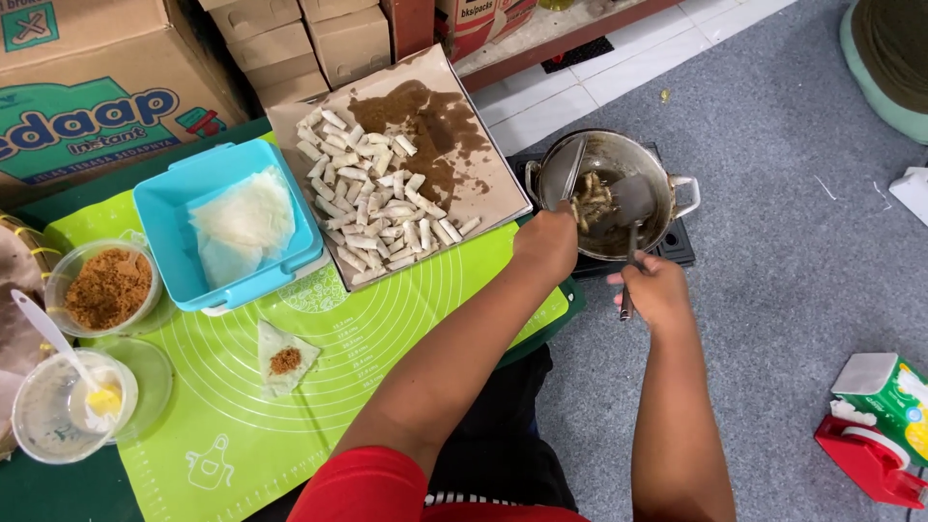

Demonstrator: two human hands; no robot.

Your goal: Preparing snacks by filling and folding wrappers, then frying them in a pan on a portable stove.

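Note:
My left hand (547, 240) grips a metal strainer (570, 174) that leans into a steel wok (619, 159) on a black stove (677, 246). My right hand (657, 288) holds the handle of a metal spatula (633, 203), its blade down in the wok. Several small rolls fry in dark oil inside the wok (592, 198). To the left, many uncooked white rolls (377, 198) lie on oil-stained brown paper (454, 126).
A blue tub (164, 208) holds thin wrappers. A wrapper with brown filling (283, 360) lies on the green mat (387, 338). Bowls of brown filling (108, 288) and yellowish paste with a spoon (72, 404) stand left. Cardboard boxes sit behind; a tissue pack (889, 391) lies right.

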